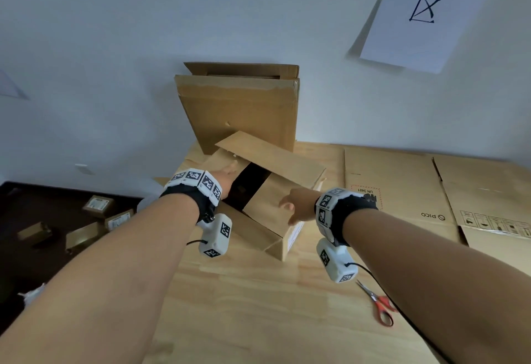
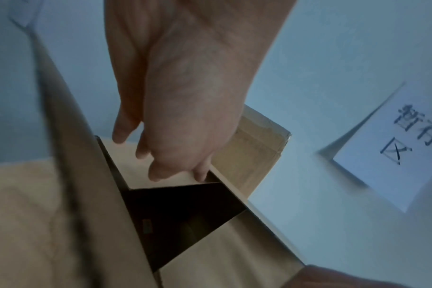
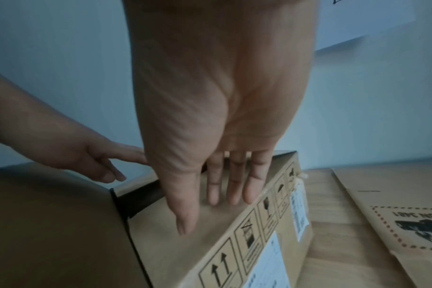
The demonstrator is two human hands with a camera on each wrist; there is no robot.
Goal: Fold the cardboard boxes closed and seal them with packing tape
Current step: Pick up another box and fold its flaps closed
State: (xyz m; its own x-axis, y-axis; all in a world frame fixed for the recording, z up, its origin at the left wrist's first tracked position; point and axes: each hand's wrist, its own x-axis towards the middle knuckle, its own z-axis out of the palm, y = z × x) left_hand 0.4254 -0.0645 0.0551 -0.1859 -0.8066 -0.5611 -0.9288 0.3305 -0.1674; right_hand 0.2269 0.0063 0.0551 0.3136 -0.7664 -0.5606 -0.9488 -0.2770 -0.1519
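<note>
A brown cardboard box (image 1: pixel 267 200) sits on the wooden table (image 1: pixel 258 306) with its top partly folded. My left hand (image 1: pixel 230 172) reaches over the box's left end, and its fingertips (image 2: pixel 158 173) touch a short inner flap (image 2: pixel 136 171). My right hand (image 1: pixel 290 205) lies flat with straight fingers (image 3: pixel 234 191) on the opposite short flap (image 3: pixel 222 220). Between the two flaps a dark opening (image 1: pixel 250 185) still shows. The far long flap (image 1: pixel 275 156) stands raised at a slant. The near long flap (image 3: pixel 49 224) hangs outward.
A second open box (image 1: pixel 238 110) leans against the wall behind. Flattened cartons (image 1: pixel 388 185) cover the table at the right. Red-handled scissors (image 1: pixel 380 304) lie near my right forearm. Several small boxes (image 1: pixel 94 205) sit on the dark floor to the left.
</note>
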